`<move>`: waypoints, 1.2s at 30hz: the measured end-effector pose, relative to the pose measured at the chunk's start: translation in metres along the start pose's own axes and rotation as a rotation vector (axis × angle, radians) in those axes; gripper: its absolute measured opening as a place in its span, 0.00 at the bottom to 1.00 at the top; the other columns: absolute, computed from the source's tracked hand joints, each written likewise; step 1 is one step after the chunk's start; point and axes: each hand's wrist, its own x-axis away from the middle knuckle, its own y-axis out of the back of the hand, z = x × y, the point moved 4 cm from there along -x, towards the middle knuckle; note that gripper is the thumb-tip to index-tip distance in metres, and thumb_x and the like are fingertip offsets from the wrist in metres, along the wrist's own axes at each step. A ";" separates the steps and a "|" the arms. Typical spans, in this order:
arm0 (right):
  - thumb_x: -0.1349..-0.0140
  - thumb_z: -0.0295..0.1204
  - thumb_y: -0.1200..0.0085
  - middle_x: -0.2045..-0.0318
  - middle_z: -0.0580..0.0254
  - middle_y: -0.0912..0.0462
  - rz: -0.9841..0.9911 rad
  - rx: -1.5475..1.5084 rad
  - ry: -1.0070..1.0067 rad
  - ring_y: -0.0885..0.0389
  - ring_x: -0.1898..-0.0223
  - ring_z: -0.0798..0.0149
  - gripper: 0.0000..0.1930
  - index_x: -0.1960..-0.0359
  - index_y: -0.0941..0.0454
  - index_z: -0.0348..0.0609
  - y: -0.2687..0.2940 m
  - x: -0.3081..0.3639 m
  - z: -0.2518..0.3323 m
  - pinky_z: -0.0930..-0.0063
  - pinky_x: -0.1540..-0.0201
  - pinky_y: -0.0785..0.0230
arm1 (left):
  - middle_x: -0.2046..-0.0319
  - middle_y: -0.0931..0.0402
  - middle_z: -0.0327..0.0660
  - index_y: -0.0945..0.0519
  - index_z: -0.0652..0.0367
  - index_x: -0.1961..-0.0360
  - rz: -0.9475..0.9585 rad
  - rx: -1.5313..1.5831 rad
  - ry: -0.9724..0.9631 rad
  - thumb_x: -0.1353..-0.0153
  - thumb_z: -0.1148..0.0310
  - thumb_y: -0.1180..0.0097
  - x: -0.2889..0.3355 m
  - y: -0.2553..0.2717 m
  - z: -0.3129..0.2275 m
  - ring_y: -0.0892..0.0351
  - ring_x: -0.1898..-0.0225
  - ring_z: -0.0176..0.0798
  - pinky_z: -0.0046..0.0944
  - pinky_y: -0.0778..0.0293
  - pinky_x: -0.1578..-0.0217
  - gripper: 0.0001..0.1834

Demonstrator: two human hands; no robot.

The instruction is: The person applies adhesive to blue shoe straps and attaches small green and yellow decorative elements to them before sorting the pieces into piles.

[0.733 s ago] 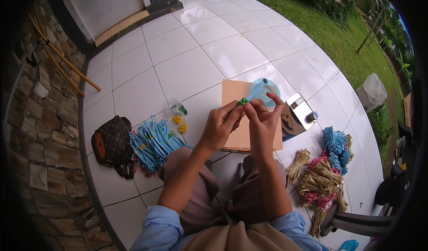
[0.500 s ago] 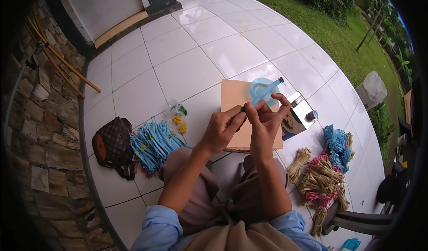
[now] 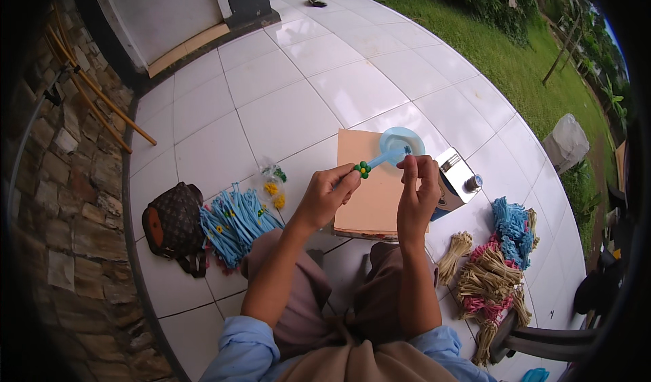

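My left hand (image 3: pixel 330 197) is closed on a light-blue strip (image 3: pixel 384 159), pinching it by its near end. Right at those fingertips sits a small green flower with a yellow centre (image 3: pixel 363 170). The strip points away to the right and ends in a dark frayed tip. My right hand (image 3: pixel 419 191) is raised beside that tip, its thumb and forefinger pressed together; whether they hold anything is too small to tell. Beneath both hands lies a tan board (image 3: pixel 366 205), with a light-blue round dish (image 3: pixel 393 135) at its far right corner.
Left of my knees are a pile of light-blue strips (image 3: pixel 237 224), bags of yellow and green pieces (image 3: pixel 273 187) and a dark patterned bag (image 3: pixel 171 219). A metal can (image 3: pixel 456 177) stands right of the board. Further right lie beige, pink and blue cord bundles (image 3: pixel 489 273) near a chair (image 3: pixel 542 345).
My right hand has moved off the near part of the strip to its far tip, slightly right. The strip has tilted lower, and the green flower now shows at my left fingertips.
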 end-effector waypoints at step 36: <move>0.56 0.29 0.37 0.46 0.43 0.40 0.596 -0.062 0.322 0.38 0.46 0.44 0.39 0.43 0.46 0.36 -0.076 0.032 0.014 0.60 0.46 0.41 | 0.62 0.38 0.39 0.29 0.58 0.61 -0.486 -0.797 -0.135 0.56 0.77 0.38 0.057 0.063 -0.045 0.28 0.65 0.34 0.33 0.29 0.62 0.20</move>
